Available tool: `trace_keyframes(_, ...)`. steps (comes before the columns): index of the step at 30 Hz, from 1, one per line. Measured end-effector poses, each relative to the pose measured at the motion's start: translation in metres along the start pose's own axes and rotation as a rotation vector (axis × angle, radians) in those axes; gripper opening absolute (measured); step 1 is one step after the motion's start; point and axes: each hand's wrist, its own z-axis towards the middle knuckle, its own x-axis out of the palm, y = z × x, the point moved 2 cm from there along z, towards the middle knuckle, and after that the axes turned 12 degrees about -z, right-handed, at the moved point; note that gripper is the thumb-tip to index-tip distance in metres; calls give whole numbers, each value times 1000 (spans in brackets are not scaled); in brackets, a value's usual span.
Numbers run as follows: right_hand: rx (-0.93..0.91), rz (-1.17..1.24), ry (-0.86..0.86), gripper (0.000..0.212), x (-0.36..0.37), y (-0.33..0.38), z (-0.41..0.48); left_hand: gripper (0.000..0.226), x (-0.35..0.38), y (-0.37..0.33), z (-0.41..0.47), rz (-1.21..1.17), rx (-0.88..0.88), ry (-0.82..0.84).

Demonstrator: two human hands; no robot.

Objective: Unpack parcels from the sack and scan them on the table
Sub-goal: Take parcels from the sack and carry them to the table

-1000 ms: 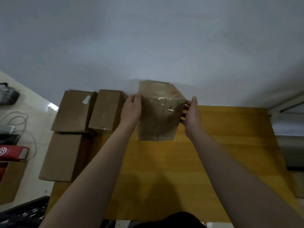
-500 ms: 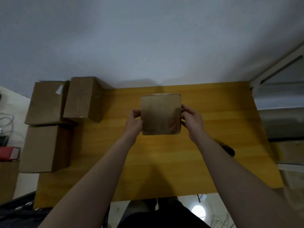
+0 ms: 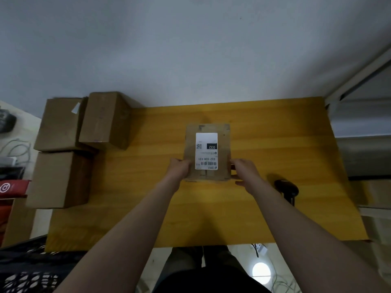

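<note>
Parcel (image 3: 208,152) flipped, label (image 3: 206,151) now up, on bench (image 3: 148,187). Left hand (image 3: 179,169), right hand (image 3: 243,170): fingers (image 3: 234,166) grip near corners. Scanner (image 3: 286,187) right of fingers; scan likely next.

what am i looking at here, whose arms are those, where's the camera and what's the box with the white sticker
There is no machine here. A person wears one wide-angle camera on the head, so this single picture looks forward and down along their own two bare arms.

The yellow surface is a wooden table. The left hand and the right hand hold a small cardboard parcel by its near sides. Its white label faces up, showing a barcode and the number 032. I cannot tell whether the parcel rests on the table or is just above it.

The black object to the right of the right hand looks like a handheld scanner. Three more cardboard boxes sit at the table's left end.
</note>
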Motion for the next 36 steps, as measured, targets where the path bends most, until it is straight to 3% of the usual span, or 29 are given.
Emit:
trace_keyframes(4,-55,-157,-161,22,-25,-16,8,37,19,-3,-7,-61,150,-150)
trace_keyframes(7,-32,-221,-379,24,-57,-44,16,32,39,-2,-15,145,274,-302)
trace_keyframes(11,167,-338,-574,47,-92,-89,27,28,77,9,-23,446,446,-374)
trace_keyframes(15,390,-280,-391,74,-113,-130,32,22,102,14,-30,512,380,-404)
trace_keyframes(17,420,-192,-265,77,-115,-149,36,25,104,16,-34,513,362,-395)
trace_keyframes(24,314,-141,-121,64,-102,-181,44,36,100,32,-46,495,354,-353)
trace_keyframes(27,248,-87,-18,40,-93,-176,39,35,94,40,-46,449,383,-299)
trace_keyframes(32,30,46,-126,20,-95,-119,4,41,75,46,-49,423,468,-193)
trace_keyframes(36,-136,-77,-131,13,-88,-69,-32,43,55,45,-49,465,434,-104)
